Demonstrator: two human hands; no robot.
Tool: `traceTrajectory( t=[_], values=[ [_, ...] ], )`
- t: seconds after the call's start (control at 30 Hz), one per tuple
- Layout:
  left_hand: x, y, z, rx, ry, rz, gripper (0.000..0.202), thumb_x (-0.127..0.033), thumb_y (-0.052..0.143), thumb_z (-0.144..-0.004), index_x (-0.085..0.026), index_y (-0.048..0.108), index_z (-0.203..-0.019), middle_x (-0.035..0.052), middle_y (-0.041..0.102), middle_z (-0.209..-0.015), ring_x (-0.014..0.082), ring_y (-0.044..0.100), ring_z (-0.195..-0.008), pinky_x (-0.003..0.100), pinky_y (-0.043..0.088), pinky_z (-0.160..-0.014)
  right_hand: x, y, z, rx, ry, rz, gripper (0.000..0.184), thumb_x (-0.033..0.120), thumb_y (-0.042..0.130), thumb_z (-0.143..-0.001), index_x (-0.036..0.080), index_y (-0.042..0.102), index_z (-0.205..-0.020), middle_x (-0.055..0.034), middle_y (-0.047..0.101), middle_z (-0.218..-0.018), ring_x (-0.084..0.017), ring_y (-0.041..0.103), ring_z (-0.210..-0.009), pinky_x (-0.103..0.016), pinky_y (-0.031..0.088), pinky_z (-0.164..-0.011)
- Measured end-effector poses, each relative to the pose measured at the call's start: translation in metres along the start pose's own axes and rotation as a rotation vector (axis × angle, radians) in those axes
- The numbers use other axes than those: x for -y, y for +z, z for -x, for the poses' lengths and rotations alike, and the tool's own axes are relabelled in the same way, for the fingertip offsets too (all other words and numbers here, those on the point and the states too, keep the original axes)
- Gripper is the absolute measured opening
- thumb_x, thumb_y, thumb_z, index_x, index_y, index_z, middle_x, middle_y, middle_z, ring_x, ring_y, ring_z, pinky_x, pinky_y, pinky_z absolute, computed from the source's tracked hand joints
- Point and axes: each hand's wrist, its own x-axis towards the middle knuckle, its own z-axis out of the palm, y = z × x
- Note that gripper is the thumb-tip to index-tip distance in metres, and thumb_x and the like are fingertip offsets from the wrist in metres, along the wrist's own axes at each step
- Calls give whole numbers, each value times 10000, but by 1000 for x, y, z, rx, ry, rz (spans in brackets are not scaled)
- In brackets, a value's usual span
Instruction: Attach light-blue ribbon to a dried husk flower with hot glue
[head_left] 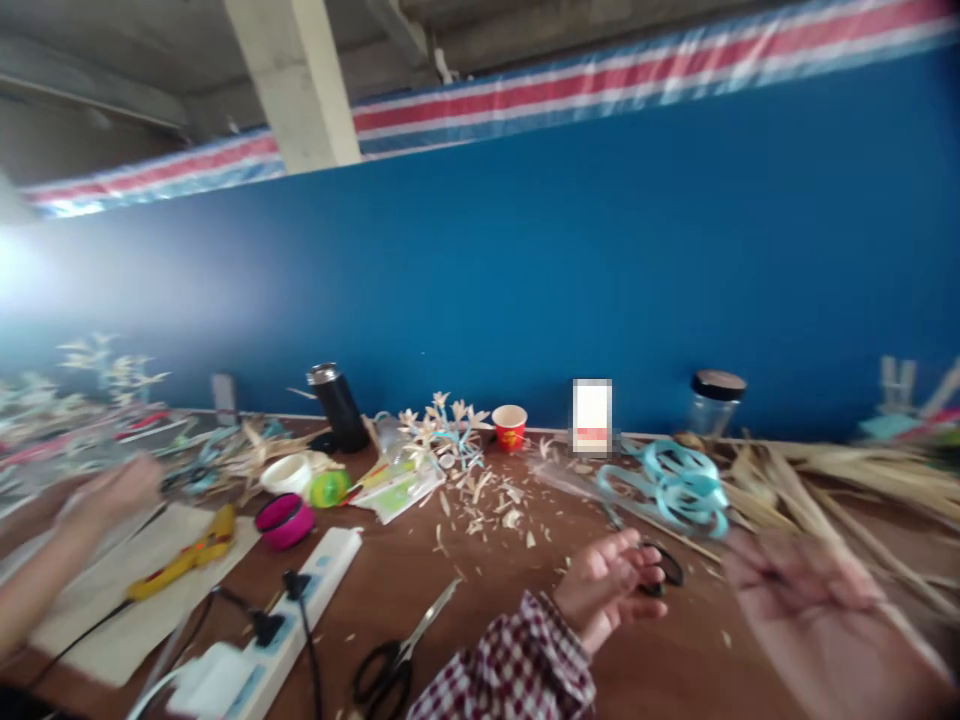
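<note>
My left hand [606, 583], in a checked sleeve, is above the table at lower centre. Its fingers are loosely curled and apart, with nothing seen between them. Just behind its fingertips is a black loop-like handle [671, 566]; the rest of that item is partly hidden. My right hand [814, 610] is at the lower right, close to the camera and smeared by motion, so its fingers are unclear. Beyond the hands lies a tangle of light-blue ribbon [679, 480]. Scissors with black handles [405, 648] rest on the table left of my sleeve.
A white power strip [330, 570] with plugs and cords is at left. Another person's hand [112, 495] is near a yellow glue gun [184, 558]. A black flask [341, 410], red paper cup [510, 428], husk flowers [442, 420] and lidded jar [714, 402] stand along the blue partition.
</note>
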Motion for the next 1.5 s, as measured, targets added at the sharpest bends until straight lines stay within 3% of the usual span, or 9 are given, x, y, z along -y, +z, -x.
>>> traceTrajectory(
  t=[0.1,0.3,0.6,0.77,0.9,0.97,1.1,1.3,1.5],
  values=[
    [-4,-3,-1,20,-55,76,648,-407,787,-617,-194,551,-1181,148,555,-1222,211,582,-986,259,496,-669,-13,-11,41,103,96,-63,462,396,792,-527,193,381,-476,21,398,-541,-177,505,-640,-308,447,-546],
    [-3,-5,-3,-99,-137,101,379,-388,731,-702,-117,641,-951,76,650,-790,18,432,-482,121,191,-372,-32,-35,70,255,88,-21,452,480,722,-623,200,400,-472,6,355,-526,-177,439,-621,-319,443,-589],
    [-8,-4,-3,-100,-132,310,234,-241,776,-672,-107,599,-744,1,589,-642,13,498,-496,101,430,-486,-37,-40,68,140,133,-61,232,354,725,-663,245,527,-611,9,506,-682,-173,568,-789,-326,515,-735],
    [-24,-9,-6,-169,-19,310,254,-203,808,-620,-105,634,-778,-5,595,-616,12,498,-487,92,424,-466,-23,-69,67,100,213,272,437,352,718,-677,303,605,-1096,-88,602,-1176,-241,559,-1098,-394,480,-897],
    [-42,-16,-8,-240,143,274,257,-218,795,-632,-114,651,-817,-19,577,-610,8,471,-492,89,395,-452,7,-119,56,112,251,637,467,368,770,-585,265,668,-1029,-135,672,-1047,-283,656,-885,-408,550,-747],
    [-50,-18,-9,-269,218,213,273,-246,792,-634,-116,659,-833,-27,562,-591,8,452,-481,89,370,-431,26,-130,51,-22,93,804,410,408,768,-557,259,701,-933,-139,695,-937,-267,664,-734,-349,563,-599],
    [-59,-11,-5,-260,295,3,279,-318,756,-674,-128,666,-857,-33,550,-558,8,409,-437,100,309,-390,41,-90,52,83,-192,1068,329,430,652,-699,254,688,-975,-111,690,-853,-238,645,-704,-329,556,-603],
    [-58,11,7,-111,269,-283,272,-390,679,-742,-133,662,-830,-19,562,-522,31,398,-382,147,299,-363,-9,7,48,661,-225,1246,253,273,577,-816,235,642,-1058,-58,648,-892,-157,583,-664,-276,476,-627],
    [-58,10,9,-107,344,-249,336,-374,689,-737,-157,635,-987,43,671,-763,43,473,-464,171,383,-435,-27,24,28,796,-231,1168,180,201,511,-857,189,588,-695,-3,589,-675,-137,532,-649,-249,392,-600]
  ],
)
